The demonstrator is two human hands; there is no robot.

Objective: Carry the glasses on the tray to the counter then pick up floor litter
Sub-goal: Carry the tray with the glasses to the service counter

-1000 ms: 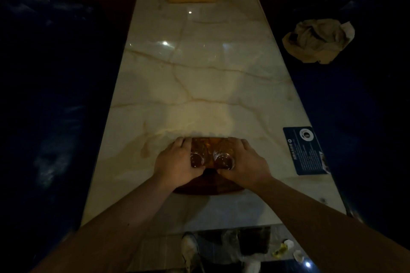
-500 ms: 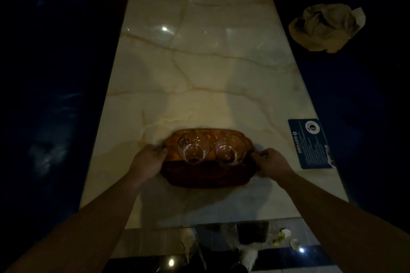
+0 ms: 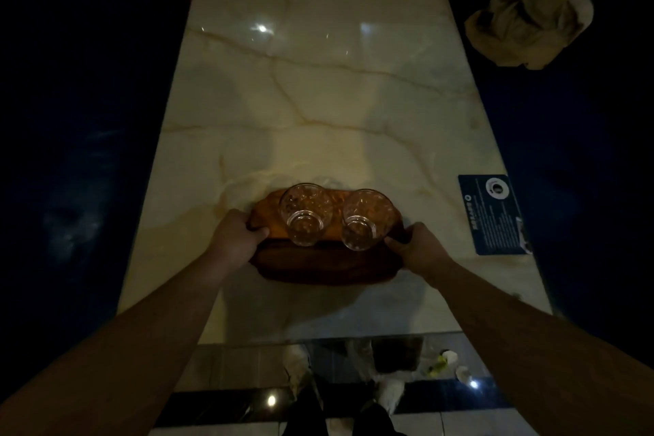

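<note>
A dark wooden tray [image 3: 318, 267] sits near the front end of a long marble table [image 3: 318, 99]. Two clear glasses stand side by side on it, the left glass [image 3: 305, 214] and the right glass [image 3: 364, 219]. My left hand [image 3: 235, 235] grips the tray's left edge and my right hand [image 3: 419, 248] grips its right edge. The tray looks tilted or slightly raised at the back; I cannot tell whether it is off the table. Small pieces of litter [image 3: 444, 363] lie on the floor below the table's front right corner.
A blue printed card [image 3: 492, 214] lies at the table's right edge. A crumpled beige cloth [image 3: 527, 26] rests on the dark blue seat to the right. Another dark seat runs along the left. My shoes [image 3: 339, 396] stand on the tiled floor below.
My hands left the two glasses and moved out to the tray's left and right edges, then closed on them. The camera has dipped, so the table's far end is out of view.
</note>
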